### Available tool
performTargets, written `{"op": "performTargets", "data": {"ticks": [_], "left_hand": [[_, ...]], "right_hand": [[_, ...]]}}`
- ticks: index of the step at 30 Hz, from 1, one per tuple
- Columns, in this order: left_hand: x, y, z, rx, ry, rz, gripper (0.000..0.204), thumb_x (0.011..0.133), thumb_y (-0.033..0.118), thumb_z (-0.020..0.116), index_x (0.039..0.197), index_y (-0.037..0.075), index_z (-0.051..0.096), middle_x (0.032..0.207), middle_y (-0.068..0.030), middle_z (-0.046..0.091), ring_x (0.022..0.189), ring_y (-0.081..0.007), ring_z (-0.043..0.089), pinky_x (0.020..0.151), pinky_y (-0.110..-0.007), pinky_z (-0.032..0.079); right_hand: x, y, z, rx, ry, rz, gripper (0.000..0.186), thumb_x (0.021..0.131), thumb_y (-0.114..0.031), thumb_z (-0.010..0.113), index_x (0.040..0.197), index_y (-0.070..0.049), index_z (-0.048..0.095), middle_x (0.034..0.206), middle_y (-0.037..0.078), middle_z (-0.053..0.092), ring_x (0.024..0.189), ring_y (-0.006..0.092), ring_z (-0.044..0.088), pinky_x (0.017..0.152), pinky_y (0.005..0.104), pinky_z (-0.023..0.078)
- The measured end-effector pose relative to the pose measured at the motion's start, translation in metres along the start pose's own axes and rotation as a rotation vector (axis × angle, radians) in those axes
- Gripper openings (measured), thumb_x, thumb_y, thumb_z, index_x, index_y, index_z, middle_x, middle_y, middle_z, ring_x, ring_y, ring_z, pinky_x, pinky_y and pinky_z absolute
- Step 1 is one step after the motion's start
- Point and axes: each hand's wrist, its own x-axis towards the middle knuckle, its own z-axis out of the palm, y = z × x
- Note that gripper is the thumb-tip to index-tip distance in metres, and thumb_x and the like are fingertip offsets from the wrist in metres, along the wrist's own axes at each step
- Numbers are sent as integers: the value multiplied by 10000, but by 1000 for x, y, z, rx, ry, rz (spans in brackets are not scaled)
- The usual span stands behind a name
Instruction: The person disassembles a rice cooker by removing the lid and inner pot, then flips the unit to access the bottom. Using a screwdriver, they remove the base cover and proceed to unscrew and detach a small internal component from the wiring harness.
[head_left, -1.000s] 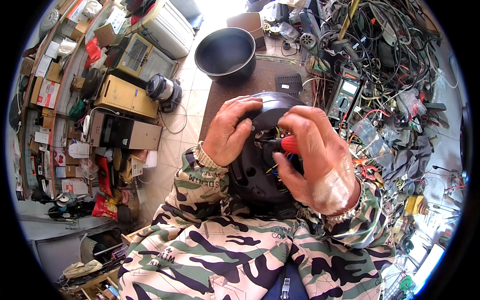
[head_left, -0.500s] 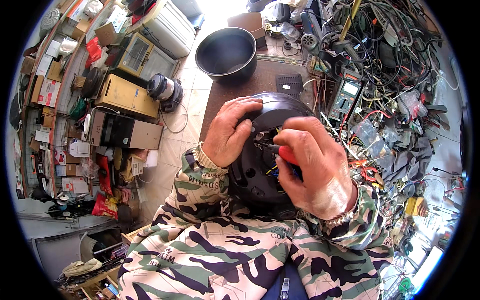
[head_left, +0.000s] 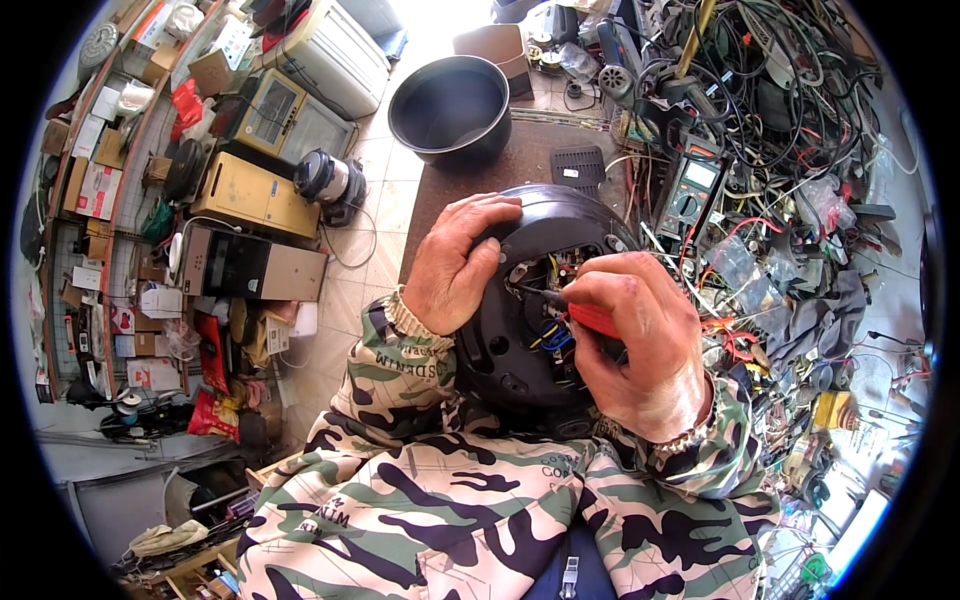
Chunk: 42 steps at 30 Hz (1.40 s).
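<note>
A round black appliance (head_left: pixel 520 350) lies upturned in front of me, its base opened so that coloured wires (head_left: pixel 553 335) and a small circuit board show. My left hand (head_left: pixel 455 265) grips its upper left rim and steadies it. My right hand (head_left: pixel 640 345) holds a screwdriver with a red handle (head_left: pixel 592 318), its dark tip pointing left into the wiring cavity. Both forearms wear camouflage sleeves.
A black inner pot (head_left: pixel 450 105) stands at the far end of the brown bench. A multimeter (head_left: pixel 695 190) and a tangle of cables, tools and plastic bags crowd the right side. On the floor at left are old appliances, boxes and packed shelves.
My right hand has shifted slightly right and down on the appliance, with the screwdriver tip staying in the wiring cavity. The left hand has kept its hold on the rim.
</note>
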Motion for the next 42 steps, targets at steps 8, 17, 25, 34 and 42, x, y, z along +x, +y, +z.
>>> {"op": "performTargets", "data": {"ticks": [8, 17, 25, 34, 42], "left_hand": [[0, 0, -1, 10, -8, -1, 402, 898, 58, 559, 1275, 0, 688, 1345, -193, 677, 1337, -356, 575, 1177, -442, 415], [-1, 2, -1, 0, 3, -36, 408, 894, 56, 550, 1272, 0, 693, 1335, -191, 681, 1333, -347, 577, 1171, -435, 427], [1, 2, -4, 9, -68, -52, 441, 937, 66, 510, 1345, -26, 652, 1415, -184, 644, 1399, -315, 541, 1218, -415, 371], [2, 1, -2, 41, -43, -8, 430, 909, -4, 528, 1318, -14, 660, 1380, -177, 667, 1368, -326, 566, 1200, -425, 397], [-2, 3, 2, 40, 33, 9, 387, 868, 2, 592, 1239, 3, 702, 1306, -197, 697, 1317, -374, 593, 1166, -453, 428]], "right_hand": [[-10, -5, -6, 45, 65, 75, 432, 732, 124, 754, 1131, -17, 665, 1074, 180, 682, 975, 389, 699, 831, 442, 585], [-21, -8, -17, 23, 154, 139, 415, 743, 107, 774, 1119, -22, 654, 1056, 167, 683, 874, 332, 711, 775, 400, 592], [-35, -10, -6, 125, 395, 319, 206, 840, 100, 658, 1006, -21, 673, 851, 115, 683, 683, 200, 658, 647, 305, 517], [-17, 28, 70, -346, -265, 277, 131, 894, -190, 766, 956, -84, 721, 902, 110, 671, 800, 345, 711, 692, 453, 581], [-8, 35, 84, -356, -266, 262, 113, 882, -160, 738, 971, -92, 728, 914, 102, 683, 810, 347, 719, 697, 451, 582]]}}
